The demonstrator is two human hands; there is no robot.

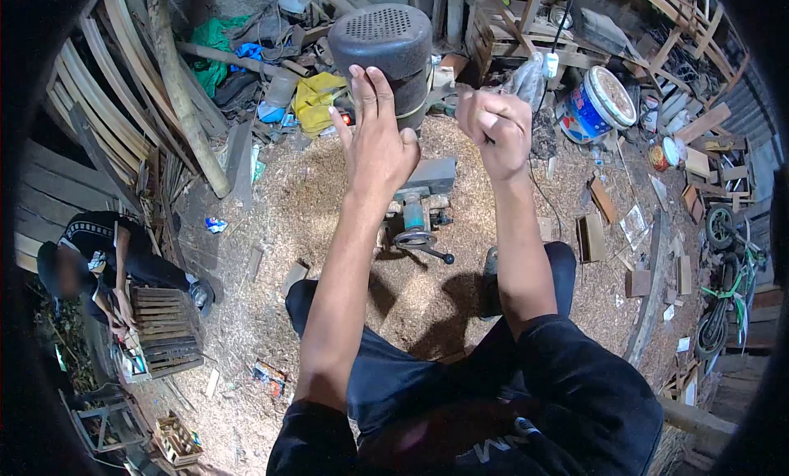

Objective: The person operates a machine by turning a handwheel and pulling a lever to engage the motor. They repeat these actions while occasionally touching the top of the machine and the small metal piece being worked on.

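A dark, drum-shaped machine housing (382,53) with a perforated round top stands in front of me. My left hand (376,139) is raised before it with fingers stretched out, their tips overlapping the housing's side in this view. To the right of the housing my right hand (499,131) is up and closed, fingers curled in; I cannot tell what is in it. Below and between my forearms sit a grey metal block (431,175) and a teal vise-like base (413,215). A handwheel (415,239) with a black-knobbed lever is on its near side.
Wood shavings cover the floor (271,221). At the left, another person (103,250) sits bent over a slatted wooden crate (168,328). A paint bucket (596,106), wood offcuts (602,201) and a small green bicycle (727,283) are at the right. Curved wood strips (107,90) lean left.
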